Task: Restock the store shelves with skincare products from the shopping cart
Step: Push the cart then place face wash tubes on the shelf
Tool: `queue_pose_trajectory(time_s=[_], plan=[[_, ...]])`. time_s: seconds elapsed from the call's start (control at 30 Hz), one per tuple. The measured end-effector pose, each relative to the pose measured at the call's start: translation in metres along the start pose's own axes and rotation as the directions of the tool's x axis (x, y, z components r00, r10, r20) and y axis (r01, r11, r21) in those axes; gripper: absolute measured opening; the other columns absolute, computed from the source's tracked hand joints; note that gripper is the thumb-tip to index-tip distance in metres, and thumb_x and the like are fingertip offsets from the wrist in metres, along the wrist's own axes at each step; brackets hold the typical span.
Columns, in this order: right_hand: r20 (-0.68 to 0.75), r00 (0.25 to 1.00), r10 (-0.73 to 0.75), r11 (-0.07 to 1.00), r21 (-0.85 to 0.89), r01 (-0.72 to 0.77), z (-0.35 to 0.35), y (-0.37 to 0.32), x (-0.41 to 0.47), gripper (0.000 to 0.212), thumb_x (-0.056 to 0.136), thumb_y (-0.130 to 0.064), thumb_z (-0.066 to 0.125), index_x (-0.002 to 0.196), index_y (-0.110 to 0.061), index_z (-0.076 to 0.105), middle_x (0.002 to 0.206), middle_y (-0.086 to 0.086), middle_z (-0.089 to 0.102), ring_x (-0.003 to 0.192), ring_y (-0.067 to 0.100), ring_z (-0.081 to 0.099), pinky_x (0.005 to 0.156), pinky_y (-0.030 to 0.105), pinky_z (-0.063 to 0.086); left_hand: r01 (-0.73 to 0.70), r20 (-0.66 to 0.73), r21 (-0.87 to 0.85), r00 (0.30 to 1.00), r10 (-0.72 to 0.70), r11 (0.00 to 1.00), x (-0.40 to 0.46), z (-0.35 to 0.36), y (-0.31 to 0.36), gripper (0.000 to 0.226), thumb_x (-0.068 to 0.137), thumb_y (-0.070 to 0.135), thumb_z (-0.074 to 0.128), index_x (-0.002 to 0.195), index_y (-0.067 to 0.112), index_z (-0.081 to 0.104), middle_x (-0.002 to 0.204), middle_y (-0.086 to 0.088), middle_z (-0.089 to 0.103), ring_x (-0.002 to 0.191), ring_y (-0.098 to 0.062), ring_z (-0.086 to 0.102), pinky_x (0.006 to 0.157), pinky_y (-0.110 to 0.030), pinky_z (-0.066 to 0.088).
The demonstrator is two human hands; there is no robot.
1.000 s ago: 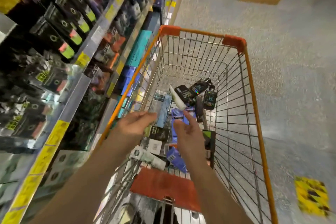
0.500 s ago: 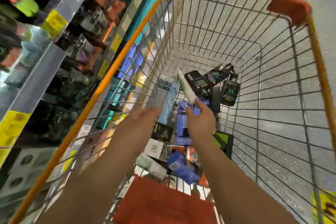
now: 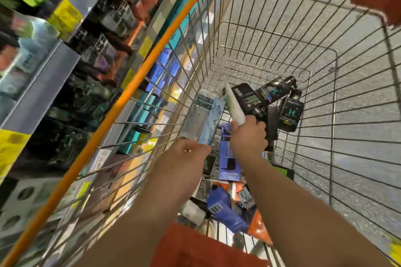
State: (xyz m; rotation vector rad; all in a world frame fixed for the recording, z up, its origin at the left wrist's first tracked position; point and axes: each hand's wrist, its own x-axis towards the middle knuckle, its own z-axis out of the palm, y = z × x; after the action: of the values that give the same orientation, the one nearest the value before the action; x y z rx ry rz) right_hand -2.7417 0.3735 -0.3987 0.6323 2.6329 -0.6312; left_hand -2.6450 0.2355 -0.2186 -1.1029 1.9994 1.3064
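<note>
At left, stocked store shelves [image 3: 71,54] beside orange-rimmed wire shopping cart [image 3: 138,84]. Left hand [image 3: 191,154] pinching pale blue flat carton [image 3: 208,121]; right hand [image 3: 249,136] wrapped round white squeeze tube [image 3: 234,106]. Black bottles [image 3: 282,102], blue boxes [image 3: 225,210] left in cart: restocking probably well short of done.

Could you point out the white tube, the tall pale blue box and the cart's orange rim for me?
white tube [image 3: 233,106]: head view, middle of the tube's body above the right hand.
tall pale blue box [image 3: 206,119]: head view, centre of its front face.
cart's orange rim [image 3: 138,73]: head view, left top rail.
</note>
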Motion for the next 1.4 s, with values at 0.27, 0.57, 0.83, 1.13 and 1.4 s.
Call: queue_pose_trajectory(time_s=[0.27, 0.57, 0.83, 1.13, 1.4], plan=[[-0.014, 0.999, 0.038, 0.923, 0.384, -0.030, -0.015, 0.005, -0.035, 0.040, 0.104, -0.048, 0.053, 0.118, -0.012, 0.062, 0.096, 0.006, 0.065, 0.081, 0.027, 0.058, 0.071, 0.038, 0.046, -0.030, 0.007, 0.017, 1.000, 0.030, 0.999, -0.014, -0.006, 0.007, 0.019, 0.095, 0.045, 0.058, 0.110, 0.037, 0.066, 0.095, 0.015, 0.067, 0.087, -0.008, 0.064, 0.078, -0.032, 0.053], [-0.004, 0.997, 0.071, 0.681, 0.731, -0.045, -0.064, 0.002, -0.133, 0.030, 0.101, -0.052, 0.057, 0.084, -0.028, 0.063, 0.079, -0.005, 0.071, 0.074, 0.017, 0.073, 0.071, 0.043, 0.058, -0.190, 0.088, 0.048, 0.979, 0.186, 0.981, -0.060, -0.013, 0.016, 0.034, 0.099, 0.037, 0.059, 0.133, 0.034, 0.065, 0.108, 0.020, 0.064, 0.058, 0.015, 0.052, 0.048, 0.001, 0.037], [-0.095, 0.992, -0.083, 0.646, 0.753, 0.126, -0.146, -0.040, -0.233, 0.028, 0.101, -0.047, 0.059, 0.083, -0.028, 0.068, 0.075, -0.009, 0.075, 0.071, 0.013, 0.073, 0.071, 0.044, 0.058, -0.282, 0.121, -0.331, 0.934, 0.337, 0.900, -0.123, -0.061, 0.029, 0.031, 0.103, 0.023, 0.059, 0.133, 0.015, 0.063, 0.082, 0.008, 0.061, 0.063, -0.004, 0.060, 0.057, -0.018, 0.049], [-0.184, 0.922, -0.342, 0.500, 0.795, 0.344, -0.210, -0.106, -0.350, 0.015, 0.100, -0.043, 0.063, 0.102, -0.032, 0.073, 0.080, -0.004, 0.074, 0.073, 0.021, 0.072, 0.068, 0.040, 0.058, -0.523, 0.075, -0.319, 0.817, 0.571, 0.790, -0.194, -0.180, 0.024, 0.031, 0.105, 0.024, 0.057, 0.135, 0.028, 0.059, 0.128, 0.001, 0.068, 0.102, -0.014, 0.065, 0.081, -0.026, 0.057], [-0.179, 0.805, -0.565, 0.323, 0.850, 0.416, -0.227, -0.163, -0.438, 0.018, 0.099, -0.035, 0.064, 0.110, -0.027, 0.074, 0.084, -0.001, 0.075, 0.076, 0.022, 0.072, 0.066, 0.034, 0.057, -0.624, -0.037, -0.462, 0.723, 0.690, 0.630, -0.261, -0.268, 0.003, 0.023, 0.104, 0.032, 0.058, 0.122, 0.022, 0.070, 0.116, -0.021, 0.071, 0.094, -0.043, 0.068, 0.077, -0.065, 0.057]])
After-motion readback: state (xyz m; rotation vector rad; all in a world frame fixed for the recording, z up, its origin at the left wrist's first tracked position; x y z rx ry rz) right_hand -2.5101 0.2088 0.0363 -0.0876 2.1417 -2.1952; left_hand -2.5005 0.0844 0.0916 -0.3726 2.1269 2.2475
